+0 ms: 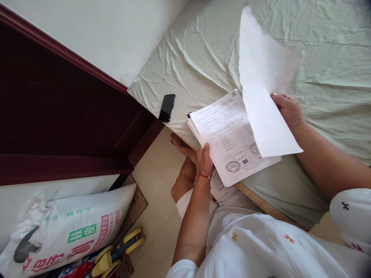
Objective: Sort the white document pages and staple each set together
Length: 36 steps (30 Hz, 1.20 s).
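Right now my left hand (204, 159) pinches the paper stack (228, 143) at its near corner, on the bed (203, 58) edge. My right hand (288, 110) pinches one sheet (265, 88) lifted above the stack. Mid-sort, prob; next move needs a spot beside the stack, w/ phone (167, 107) left of it.
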Each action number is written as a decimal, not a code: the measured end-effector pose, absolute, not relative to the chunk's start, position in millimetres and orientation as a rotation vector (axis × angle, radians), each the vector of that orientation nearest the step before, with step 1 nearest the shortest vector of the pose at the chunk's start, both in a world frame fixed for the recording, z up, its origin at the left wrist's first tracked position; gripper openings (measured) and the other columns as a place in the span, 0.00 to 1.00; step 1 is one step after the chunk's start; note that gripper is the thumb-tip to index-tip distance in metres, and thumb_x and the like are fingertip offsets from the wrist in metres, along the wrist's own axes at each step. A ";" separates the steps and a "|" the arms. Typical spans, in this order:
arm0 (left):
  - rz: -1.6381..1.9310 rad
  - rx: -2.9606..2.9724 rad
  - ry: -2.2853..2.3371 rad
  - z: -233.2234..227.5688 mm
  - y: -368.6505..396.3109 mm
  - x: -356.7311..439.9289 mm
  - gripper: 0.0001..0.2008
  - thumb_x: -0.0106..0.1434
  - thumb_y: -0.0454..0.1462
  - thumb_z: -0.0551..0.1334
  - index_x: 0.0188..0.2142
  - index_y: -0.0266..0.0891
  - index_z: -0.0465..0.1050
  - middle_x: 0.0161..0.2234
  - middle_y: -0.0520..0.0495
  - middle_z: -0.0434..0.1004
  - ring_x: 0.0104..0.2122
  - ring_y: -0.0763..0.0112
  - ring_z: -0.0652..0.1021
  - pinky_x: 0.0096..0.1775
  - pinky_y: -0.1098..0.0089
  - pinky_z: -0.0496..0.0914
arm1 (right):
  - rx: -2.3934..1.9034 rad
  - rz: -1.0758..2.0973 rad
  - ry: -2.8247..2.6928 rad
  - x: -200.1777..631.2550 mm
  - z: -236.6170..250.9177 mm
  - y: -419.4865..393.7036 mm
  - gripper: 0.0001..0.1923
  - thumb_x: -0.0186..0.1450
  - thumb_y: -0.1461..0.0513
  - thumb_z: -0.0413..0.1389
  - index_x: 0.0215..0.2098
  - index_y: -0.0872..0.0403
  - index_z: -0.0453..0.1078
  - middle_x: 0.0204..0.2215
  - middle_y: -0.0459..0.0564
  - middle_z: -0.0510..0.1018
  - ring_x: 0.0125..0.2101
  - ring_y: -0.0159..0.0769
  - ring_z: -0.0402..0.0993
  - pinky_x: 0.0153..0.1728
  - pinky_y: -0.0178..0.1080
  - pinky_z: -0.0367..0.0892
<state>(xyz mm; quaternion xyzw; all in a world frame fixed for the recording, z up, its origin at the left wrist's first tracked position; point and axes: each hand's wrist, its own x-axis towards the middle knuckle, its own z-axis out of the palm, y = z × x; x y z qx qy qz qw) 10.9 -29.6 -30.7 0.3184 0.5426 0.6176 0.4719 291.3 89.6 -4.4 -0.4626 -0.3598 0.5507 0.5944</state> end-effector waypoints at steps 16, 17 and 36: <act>1.492 0.858 1.411 -28.5 -31.4 5.2 0.25 0.62 0.58 0.70 0.41 0.38 0.86 0.44 0.42 0.88 0.52 0.54 0.84 0.58 0.60 0.74 | -1.194 1.252 -1.257 275.6 -15.4 81.5 0.13 0.57 0.55 0.74 0.37 0.47 0.80 0.29 0.44 0.82 0.27 0.37 0.77 0.25 0.38 0.73; 1.492 0.852 1.415 -29.2 -31.3 5.3 0.25 0.61 0.58 0.71 0.41 0.38 0.86 0.44 0.42 0.88 0.52 0.54 0.84 0.58 0.60 0.74 | -1.190 1.271 -1.243 275.5 -14.8 81.2 0.13 0.57 0.55 0.74 0.38 0.48 0.81 0.29 0.44 0.82 0.27 0.37 0.77 0.25 0.38 0.73; 1.454 0.945 1.375 -32.9 -32.7 3.5 0.22 0.65 0.54 0.70 0.46 0.40 0.85 0.48 0.43 0.88 0.55 0.55 0.83 0.61 0.59 0.72 | -1.188 1.219 -1.422 274.4 -20.1 79.3 0.17 0.60 0.49 0.71 0.44 0.47 0.80 0.34 0.47 0.83 0.33 0.42 0.79 0.29 0.42 0.78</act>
